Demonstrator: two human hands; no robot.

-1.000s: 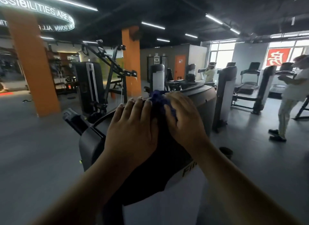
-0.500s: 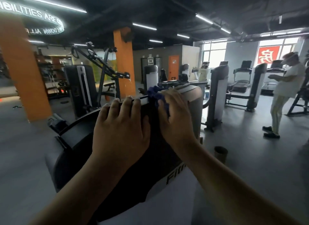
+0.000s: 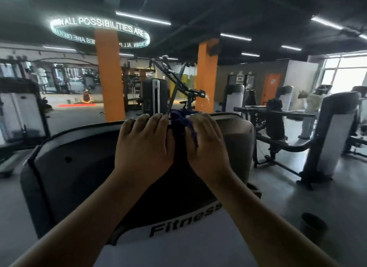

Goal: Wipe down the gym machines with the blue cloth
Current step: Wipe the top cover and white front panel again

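A black and white gym machine (image 3: 75,167) with "Fitness" lettering fills the lower middle of the view. Both my hands lie on its dark top cover near the far edge. My left hand (image 3: 145,145) rests flat on the cover, fingers straight and reaching the rim. My right hand (image 3: 206,145) covers the blue cloth (image 3: 178,116) and holds it against the cover. The cloth bunches up between and beyond my two hands; most of it is hidden under my right hand.
Two orange pillars (image 3: 109,76) stand behind the machine. More weight machines (image 3: 335,135) line the right side, where a person in light clothes (image 3: 309,111) stands. A small dark bin (image 3: 312,224) sits on the grey floor at the lower right.
The view has swung to the left, showing more of the machine's left side. Both hands stay together on the top cover with the cloth under the right one.
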